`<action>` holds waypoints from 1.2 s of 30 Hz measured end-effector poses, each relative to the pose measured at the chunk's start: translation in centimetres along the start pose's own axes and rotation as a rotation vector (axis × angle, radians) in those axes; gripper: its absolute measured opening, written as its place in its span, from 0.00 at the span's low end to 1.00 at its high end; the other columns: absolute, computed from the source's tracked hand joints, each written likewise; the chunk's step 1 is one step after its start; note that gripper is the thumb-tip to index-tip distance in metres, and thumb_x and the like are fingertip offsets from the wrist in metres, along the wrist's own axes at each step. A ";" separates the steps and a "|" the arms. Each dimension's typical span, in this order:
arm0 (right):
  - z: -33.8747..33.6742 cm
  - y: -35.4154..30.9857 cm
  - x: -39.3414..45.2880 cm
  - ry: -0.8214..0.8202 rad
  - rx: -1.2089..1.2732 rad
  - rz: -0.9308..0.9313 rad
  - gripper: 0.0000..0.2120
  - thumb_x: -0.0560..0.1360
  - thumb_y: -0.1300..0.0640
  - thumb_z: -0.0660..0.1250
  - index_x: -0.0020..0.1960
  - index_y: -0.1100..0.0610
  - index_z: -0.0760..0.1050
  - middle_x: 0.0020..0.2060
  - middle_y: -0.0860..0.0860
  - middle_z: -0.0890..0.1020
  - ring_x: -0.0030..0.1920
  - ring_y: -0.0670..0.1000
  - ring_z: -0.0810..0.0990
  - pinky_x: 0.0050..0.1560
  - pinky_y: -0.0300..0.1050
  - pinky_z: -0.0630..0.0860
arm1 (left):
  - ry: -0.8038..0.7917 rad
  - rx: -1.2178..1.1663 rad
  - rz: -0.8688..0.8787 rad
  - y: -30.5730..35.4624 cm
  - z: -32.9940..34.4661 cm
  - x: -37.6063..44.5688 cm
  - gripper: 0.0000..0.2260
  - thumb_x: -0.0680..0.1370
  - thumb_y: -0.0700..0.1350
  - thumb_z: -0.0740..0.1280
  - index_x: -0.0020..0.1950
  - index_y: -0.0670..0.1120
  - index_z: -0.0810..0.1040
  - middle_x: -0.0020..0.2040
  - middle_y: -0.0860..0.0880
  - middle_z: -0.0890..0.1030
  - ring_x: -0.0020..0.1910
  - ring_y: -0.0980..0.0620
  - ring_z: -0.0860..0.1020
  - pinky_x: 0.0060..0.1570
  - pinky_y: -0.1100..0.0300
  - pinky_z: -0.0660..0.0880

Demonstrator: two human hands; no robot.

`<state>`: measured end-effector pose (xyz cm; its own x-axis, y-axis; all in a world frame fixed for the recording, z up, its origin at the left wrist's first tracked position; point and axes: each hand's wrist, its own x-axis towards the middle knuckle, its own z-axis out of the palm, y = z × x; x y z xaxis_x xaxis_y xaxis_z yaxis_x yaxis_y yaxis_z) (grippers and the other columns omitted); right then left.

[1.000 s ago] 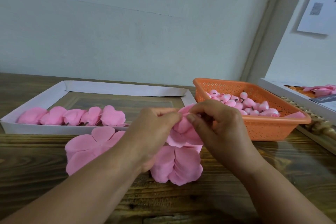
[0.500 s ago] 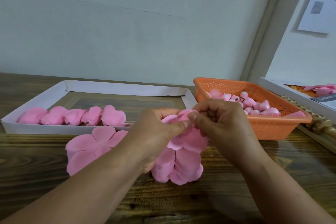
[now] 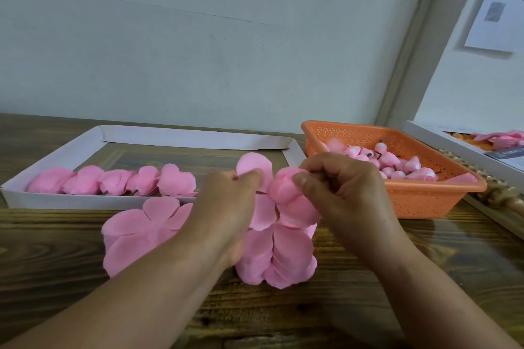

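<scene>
My left hand (image 3: pixel 226 204) pinches a pink fabric petal piece (image 3: pixel 255 168) whose lobes stand up and hang down between my hands. My right hand (image 3: pixel 343 195) pinches a pink flower bud (image 3: pixel 283 188) with the petals wrapped partly around it. Both hands hover above a stack of flat pink petal pieces (image 3: pixel 279 258) on the wooden table (image 3: pixel 397 278). A second stack of petal pieces (image 3: pixel 141 232) lies to the left, partly under my left forearm.
A shallow white cardboard tray (image 3: pixel 85 201) behind the stacks holds a row of finished pink flowers (image 3: pixel 113 181). An orange perforated basket (image 3: pixel 431 198) at the right holds several pink buds (image 3: pixel 391 163). Another white box (image 3: pixel 453 144) with pink pieces sits at the far right edge.
The petal piece has opened up: one lobe now stands above my left thumb. My right hand has drawn slightly right, showing the rounded bud it holds.
</scene>
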<state>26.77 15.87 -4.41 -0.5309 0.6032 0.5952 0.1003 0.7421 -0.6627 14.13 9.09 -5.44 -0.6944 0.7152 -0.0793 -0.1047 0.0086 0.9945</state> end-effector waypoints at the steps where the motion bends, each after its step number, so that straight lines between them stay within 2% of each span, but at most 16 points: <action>1: 0.0 -0.1 0.0 -0.030 -0.047 -0.037 0.05 0.73 0.65 0.69 0.39 0.60 0.79 0.27 0.52 0.76 0.29 0.47 0.71 0.28 0.33 0.67 | -0.003 0.017 0.007 0.0 0.0 0.0 0.07 0.77 0.46 0.66 0.40 0.46 0.78 0.44 0.42 0.83 0.47 0.40 0.81 0.52 0.41 0.78; 4: -0.1 -0.4 -0.1 -0.120 -0.182 -0.135 0.04 0.73 0.63 0.68 0.40 0.59 0.80 0.31 0.49 0.78 0.34 0.46 0.74 0.33 0.36 0.70 | -0.092 0.132 0.088 -0.1 0.0 -0.3 0.09 0.78 0.49 0.65 0.44 0.46 0.82 0.41 0.45 0.84 0.44 0.46 0.82 0.53 0.43 0.78; 8: -0.5 -0.5 0.0 -0.116 -0.197 -0.151 0.05 0.73 0.63 0.67 0.39 0.58 0.80 0.33 0.48 0.80 0.37 0.46 0.76 0.36 0.37 0.71 | -0.236 0.234 0.218 -0.1 0.0 -1.0 0.15 0.79 0.53 0.62 0.39 0.48 0.83 0.36 0.50 0.85 0.41 0.51 0.83 0.49 0.49 0.79; 10: -0.7 -0.4 0.1 -0.095 -0.193 -0.138 0.05 0.73 0.64 0.68 0.39 0.59 0.80 0.32 0.50 0.80 0.37 0.47 0.76 0.35 0.39 0.71 | -0.307 0.225 0.249 0.0 -0.1 -1.2 0.16 0.79 0.52 0.61 0.38 0.48 0.82 0.37 0.51 0.84 0.42 0.51 0.82 0.50 0.51 0.78; 12: -0.8 -0.4 0.1 -0.072 -0.172 -0.114 0.04 0.72 0.64 0.69 0.39 0.59 0.81 0.32 0.50 0.80 0.37 0.47 0.76 0.35 0.37 0.71 | -0.375 0.210 0.284 0.0 -0.2 -1.1 0.16 0.79 0.49 0.61 0.37 0.44 0.81 0.36 0.46 0.82 0.41 0.47 0.80 0.47 0.50 0.75; 14: -0.9 -0.4 0.1 -0.044 -0.144 -0.088 0.04 0.72 0.64 0.69 0.40 0.59 0.81 0.31 0.49 0.80 0.36 0.46 0.76 0.34 0.34 0.71 | -0.426 0.224 0.330 0.0 -0.4 -1.1 0.13 0.78 0.45 0.62 0.38 0.41 0.79 0.35 0.44 0.80 0.38 0.48 0.77 0.43 0.50 0.73; 16: -0.8 -0.5 0.0 -0.016 -0.141 -0.067 0.04 0.72 0.64 0.69 0.40 0.57 0.80 0.30 0.48 0.79 0.34 0.45 0.75 0.32 0.32 0.70 | -0.462 0.263 0.370 -0.2 -0.3 -1.1 0.07 0.77 0.43 0.65 0.42 0.46 0.82 0.37 0.48 0.84 0.40 0.51 0.82 0.43 0.55 0.77; 19: -0.4 -0.6 -0.1 -0.015 -0.144 -0.040 0.04 0.72 0.63 0.69 0.40 0.57 0.80 0.29 0.47 0.79 0.32 0.42 0.75 0.31 0.32 0.71 | -0.424 0.272 0.378 -0.7 -0.2 -1.0 0.05 0.76 0.43 0.68 0.46 0.50 0.83 0.38 0.52 0.85 0.39 0.57 0.83 0.39 0.63 0.80; 21: -0.3 -0.6 -0.1 -0.057 -0.090 -0.006 0.04 0.72 0.63 0.69 0.40 0.56 0.81 0.28 0.49 0.80 0.30 0.42 0.76 0.29 0.33 0.71 | -0.419 0.260 0.324 -0.8 -0.3 -0.8 0.04 0.77 0.44 0.68 0.47 0.49 0.83 0.39 0.50 0.85 0.40 0.56 0.84 0.42 0.61 0.81; 24: -1.1 -0.6 0.2 -0.140 0.052 0.045 0.01 0.71 0.61 0.71 0.43 0.56 0.81 0.29 0.48 0.80 0.28 0.39 0.74 0.28 0.31 0.69 | -0.477 0.201 0.214 -0.7 -0.4 -0.6 0.06 0.74 0.47 0.69 0.49 0.47 0.83 0.41 0.49 0.86 0.44 0.52 0.84 0.50 0.54 0.80; 27: -2.4 0.0 0.6 -0.125 -0.016 0.045 0.14 0.66 0.52 0.74 0.51 0.48 0.78 0.37 0.46 0.77 0.35 0.41 0.73 0.35 0.36 0.72 | -0.494 0.161 0.143 -0.6 -0.5 -0.4 0.07 0.73 0.48 0.71 0.46 0.46 0.84 0.42 0.47 0.86 0.46 0.49 0.84 0.55 0.51 0.78; 29: -2.7 0.1 0.7 -0.170 -0.013 0.091 0.19 0.62 0.48 0.72 0.52 0.48 0.78 0.40 0.48 0.78 0.39 0.45 0.76 0.41 0.45 0.76 | -0.510 0.142 0.127 -0.4 -0.6 -0.4 0.05 0.73 0.45 0.72 0.44 0.45 0.84 0.43 0.46 0.86 0.46 0.48 0.84 0.54 0.51 0.77; 31: -2.5 0.1 0.7 -0.256 0.036 0.103 0.18 0.62 0.48 0.71 0.49 0.54 0.80 0.39 0.54 0.82 0.39 0.54 0.80 0.40 0.49 0.78 | -0.526 0.127 0.125 -0.2 -0.7 -0.5 0.10 0.67 0.48 0.73 0.44 0.45 0.84 0.43 0.44 0.86 0.47 0.46 0.83 0.54 0.50 0.77; 32: -2.4 0.2 0.6 -0.276 0.076 0.097 0.17 0.63 0.50 0.71 0.47 0.58 0.80 0.37 0.57 0.83 0.38 0.55 0.81 0.37 0.48 0.78 | -0.530 0.130 0.124 -0.2 -0.7 -0.6 0.13 0.64 0.50 0.73 0.45 0.44 0.84 0.44 0.44 0.85 0.48 0.45 0.83 0.56 0.48 0.77; 34: -2.1 0.4 0.6 -0.262 0.149 0.085 0.14 0.64 0.54 0.71 0.45 0.62 0.80 0.35 0.57 0.83 0.34 0.52 0.82 0.32 0.41 0.78 | -0.528 0.141 0.122 -0.1 -0.7 -0.7 0.12 0.67 0.49 0.72 0.45 0.43 0.84 0.45 0.43 0.85 0.51 0.42 0.82 0.59 0.44 0.75; 36: -1.8 0.5 0.5 -0.236 0.212 0.085 0.09 0.67 0.59 0.72 0.44 0.63 0.79 0.34 0.57 0.83 0.32 0.49 0.81 0.31 0.38 0.77 | -0.518 0.150 0.116 -0.2 -0.7 -0.6 0.06 0.73 0.44 0.71 0.45 0.42 0.84 0.45 0.42 0.85 0.51 0.41 0.82 0.60 0.43 0.75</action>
<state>28.08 17.06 -3.61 -0.7114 0.5573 0.4282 -0.0116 0.5999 -0.8000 14.04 8.14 -5.59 -0.2505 0.9674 0.0384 0.0805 -0.0187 0.9966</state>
